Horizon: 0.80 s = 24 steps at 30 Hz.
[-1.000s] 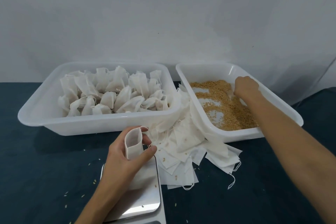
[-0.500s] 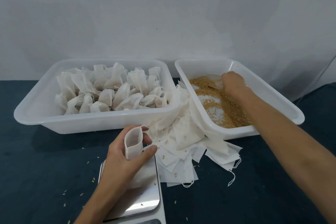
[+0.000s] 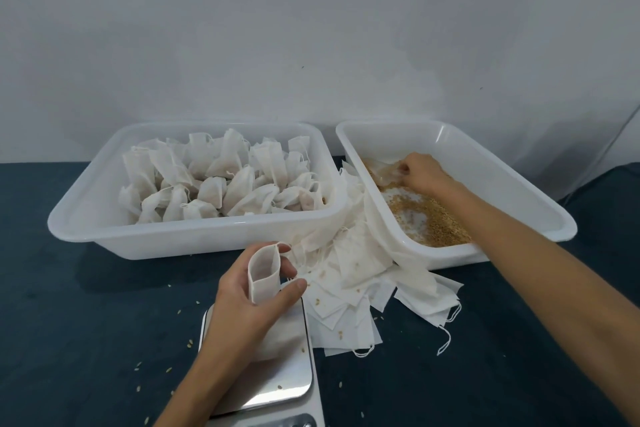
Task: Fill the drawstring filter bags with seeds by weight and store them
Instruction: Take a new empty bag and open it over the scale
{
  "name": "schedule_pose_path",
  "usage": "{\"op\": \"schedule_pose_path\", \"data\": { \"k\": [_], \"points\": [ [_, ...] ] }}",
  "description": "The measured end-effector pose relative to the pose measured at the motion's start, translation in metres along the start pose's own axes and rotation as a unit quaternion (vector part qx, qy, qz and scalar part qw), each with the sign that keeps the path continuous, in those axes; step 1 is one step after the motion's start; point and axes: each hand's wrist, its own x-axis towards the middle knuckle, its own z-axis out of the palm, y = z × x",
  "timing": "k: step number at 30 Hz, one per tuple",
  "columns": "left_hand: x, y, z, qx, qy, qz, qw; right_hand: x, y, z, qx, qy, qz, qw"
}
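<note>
Mid-batch: left tub [image 3: 194, 236] well stocked with filled bags [image 3: 221, 184]; empties [image 3: 349, 291] remain.
My left hand [image 3: 249, 302] pinches an open empty filter bag [image 3: 263, 270] over the scale [image 3: 277, 381]; my right hand [image 3: 420, 172], fingers curled on a clear scoop [image 3: 386, 173], works the seeds [image 3: 426, 218].

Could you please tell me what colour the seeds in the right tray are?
Golden brown seeds, seen in the head view.

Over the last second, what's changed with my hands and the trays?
The right hand slid leftward through the seeds toward the far-left part of the seed tray and now grips a translucent scoop. The left hand holds the open filter bag over the scale as before.
</note>
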Motion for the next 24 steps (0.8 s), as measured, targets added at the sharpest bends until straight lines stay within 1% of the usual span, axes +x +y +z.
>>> {"op": "schedule_pose_path", "data": {
  "k": [2, 4, 9, 12, 14, 20, 22, 24],
  "points": [
    [0.000, 0.001, 0.000, 0.001, -0.001, 0.001, 1.000, -0.005, 0.007, -0.002, 0.030, 0.007, 0.032, 0.999],
    [-0.001, 0.002, 0.000, -0.001, 0.001, 0.001, 1.000, -0.012, 0.014, -0.007, 0.036, 0.031, 0.055, 0.997],
    [-0.003, 0.005, -0.001, -0.011, 0.011, -0.007, 1.000, -0.031, 0.034, -0.019, 0.044, 0.079, 0.072, 0.993],
    [-0.003, 0.006, -0.001, -0.011, 0.007, -0.006, 1.000, -0.045, 0.040, -0.024, 0.037, 0.077, 0.077, 0.993],
    [-0.004, 0.007, -0.001, -0.014, 0.005, -0.003, 1.000, -0.054, 0.041, -0.030, 0.053, 0.079, 0.076, 0.993],
    [-0.005, 0.007, -0.001, -0.025, 0.005, 0.003, 1.000, -0.086, 0.030, -0.049, 0.091, 0.078, 0.051, 0.991],
    [-0.006, 0.006, 0.000, -0.024, 0.000, 0.005, 1.000, -0.103, 0.021, -0.057, 0.133, 0.074, 0.022, 0.988],
    [-0.007, 0.007, 0.001, -0.021, -0.007, 0.007, 1.000, -0.123, 0.007, -0.065, 0.190, 0.058, -0.025, 0.980]
  ]
}}
